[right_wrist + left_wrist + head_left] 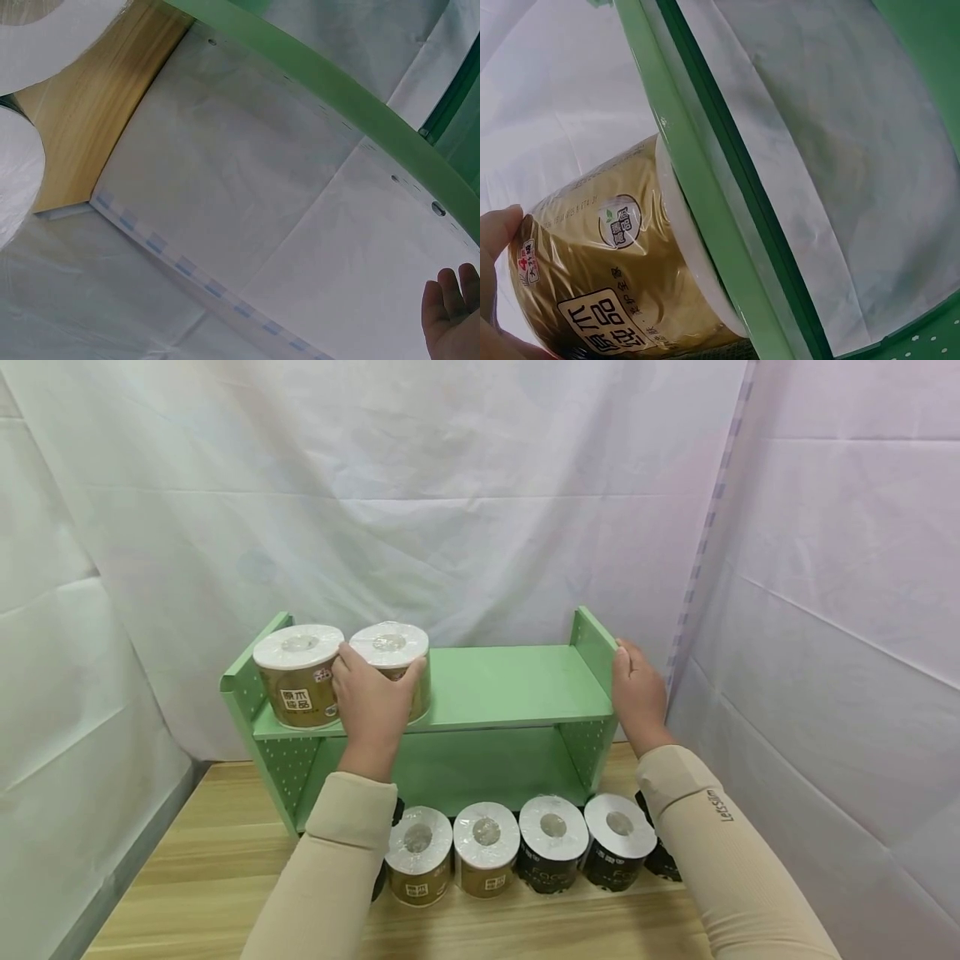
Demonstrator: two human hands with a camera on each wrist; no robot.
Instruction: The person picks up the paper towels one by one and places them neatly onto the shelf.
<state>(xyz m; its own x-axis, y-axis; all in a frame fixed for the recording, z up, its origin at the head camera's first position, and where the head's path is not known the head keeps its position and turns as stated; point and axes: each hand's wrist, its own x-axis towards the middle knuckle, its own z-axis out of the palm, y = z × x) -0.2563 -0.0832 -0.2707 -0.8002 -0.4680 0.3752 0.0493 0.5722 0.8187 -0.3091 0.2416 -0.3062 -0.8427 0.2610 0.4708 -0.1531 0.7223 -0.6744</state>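
My left hand (pixel 375 697) grips a gold-wrapped toilet roll (pixel 388 647) on the top board of a green shelf unit (pixel 517 685), fingers on its left side and thumb on its right. In the left wrist view, fingers touch the upper end of a gold roll (pixel 656 247) whose lower end meets the green board. Just left stands another gold roll (pixel 296 681), upright against the left end panel. My right hand (pixel 640 693) holds the upper front edge of the right end panel (pixel 596 647); its fingers show at the lower right of the right wrist view.
Along the table (pixel 202 852) before the unit stands a row of upright rolls, gold ones (pixel 420 872) left and black ones (pixel 551 868) right. Sleeves partly hide the row's ends. White cloth (pixel 480 502) hangs behind and at both sides.
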